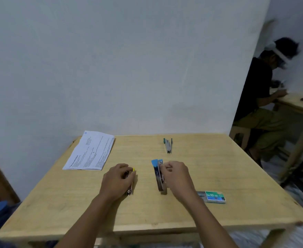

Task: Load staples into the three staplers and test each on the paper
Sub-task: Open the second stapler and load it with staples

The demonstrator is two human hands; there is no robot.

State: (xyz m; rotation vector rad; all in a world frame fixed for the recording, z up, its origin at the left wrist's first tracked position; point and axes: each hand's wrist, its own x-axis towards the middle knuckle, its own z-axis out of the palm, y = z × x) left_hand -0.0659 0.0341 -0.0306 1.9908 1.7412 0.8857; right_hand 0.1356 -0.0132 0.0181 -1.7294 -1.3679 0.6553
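A person works at a wooden table (236, 176). A green staple box (215, 196), its inner tray slid partly out to the left, lies on the near right of the blue stapler (159, 178). That stapler sits mid-table with its long axis running near to far. Its metal nose points at the camera and its blue end points away, where a blue flap stands up. The right hand (176, 176) curls its fingers against the stapler's right side near the far end.

Just left of the blue stapler, and roughly parallel to it, lies the yellow stapler (130, 185), with its metal end near and its yellow tip far. The left hand (116, 180) grips it from the left, fingers curled over its far half.

Far left of the blue stapler, a printed sheet of paper (91, 151) lies slanted at the table's back corner. Straight beyond the blue stapler rests the teal stapler (168, 146), its two arms spread in a V. Its teal ends point away and its nose points at the camera.

Far right, beyond the table, a second person (261, 97) sits at another table.
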